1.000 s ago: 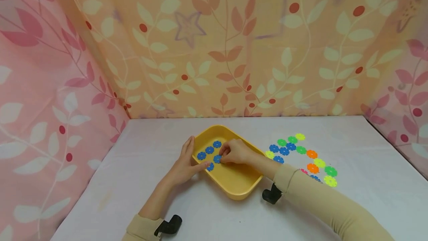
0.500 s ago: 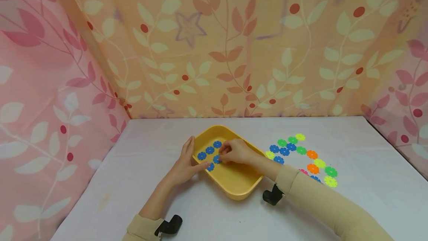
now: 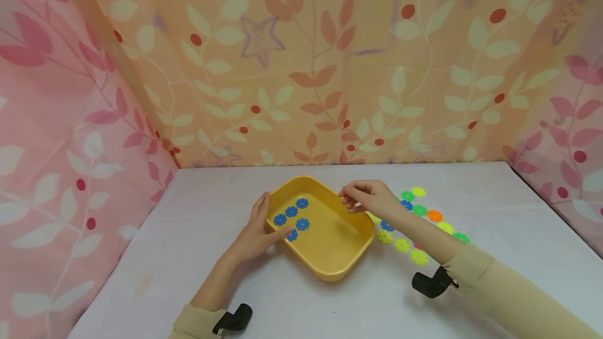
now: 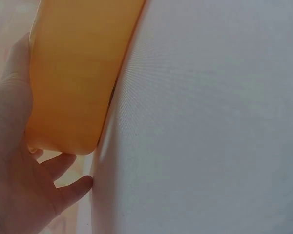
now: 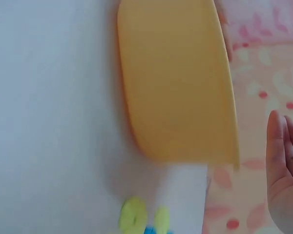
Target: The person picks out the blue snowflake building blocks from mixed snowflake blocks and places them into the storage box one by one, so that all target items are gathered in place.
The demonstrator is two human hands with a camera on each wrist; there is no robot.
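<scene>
A yellow plastic tray (image 3: 330, 250) sits angled on the table, with several blue notched flower-shaped discs (image 3: 302, 224) lying flat at its left end. My left hand (image 3: 254, 237) grips the tray's left edge, its thumb over the rim and its fingers along the outside. In the left wrist view, the fingers of the left hand (image 4: 24, 180) lie around the tray's corner (image 4: 73, 87). Above the tray's right rim hovers my right hand (image 3: 374, 200), fingers loosely bent, nothing visible in them. The right wrist view has the right hand (image 5: 285, 185) apart from the tray (image 5: 180, 87).
Right of the tray, loose discs in yellow, green, blue, orange and pink lie on the white table, including a yellow disc (image 3: 419, 257) and an orange disc (image 3: 435, 216). My right forearm (image 3: 435, 237) covers some of them. Patterned curtains (image 3: 292, 67) stand behind the table.
My right hand has left the blue disc inside the tray and moved up and right, over the tray's right rim. The left hand still grips the tray. The head view has shifted slightly.
</scene>
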